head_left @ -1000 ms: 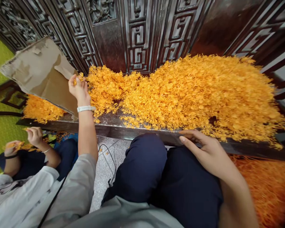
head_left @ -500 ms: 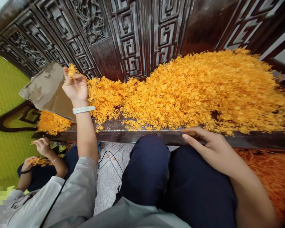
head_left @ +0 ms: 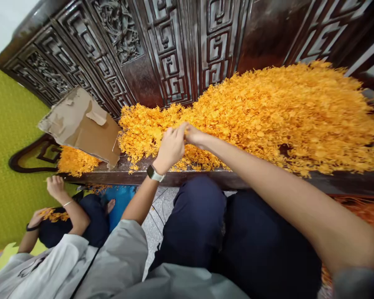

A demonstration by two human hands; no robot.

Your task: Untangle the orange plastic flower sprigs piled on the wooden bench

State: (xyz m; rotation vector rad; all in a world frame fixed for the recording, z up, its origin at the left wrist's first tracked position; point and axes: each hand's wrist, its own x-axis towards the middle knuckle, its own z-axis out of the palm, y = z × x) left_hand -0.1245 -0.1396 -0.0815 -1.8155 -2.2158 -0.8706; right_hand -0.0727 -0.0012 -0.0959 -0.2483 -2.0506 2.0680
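Over the long heap of orange plastic flower pieces point(head_left: 283, 112), my two hands meet at the fingertips. My left hand point(head_left: 171, 145), with a watch on its wrist, is closed in a pinch; a bit of orange shows at its fingers, which looks like one of the flower pieces. From the right, my right hand point(head_left: 195, 136) comes in with its fingers bent and pressed together against the left fingers. What its fingertips grip is hidden. Behind and under both hands lie more loose orange pieces.
A torn cardboard box point(head_left: 98, 133) stands on the dark wooden bench point(head_left: 143, 176), left of the heap. The carved backrest point(head_left: 143, 79) rises behind. At lower left another person's hand point(head_left: 56, 187) is raised, the other near orange pieces. Orange-red strands point(head_left: 364, 211) lie at lower right.
My left hand has come down and right from beside the box, where it held up an orange flower piece. My right hand has moved from the bench edge up and left to meet it.
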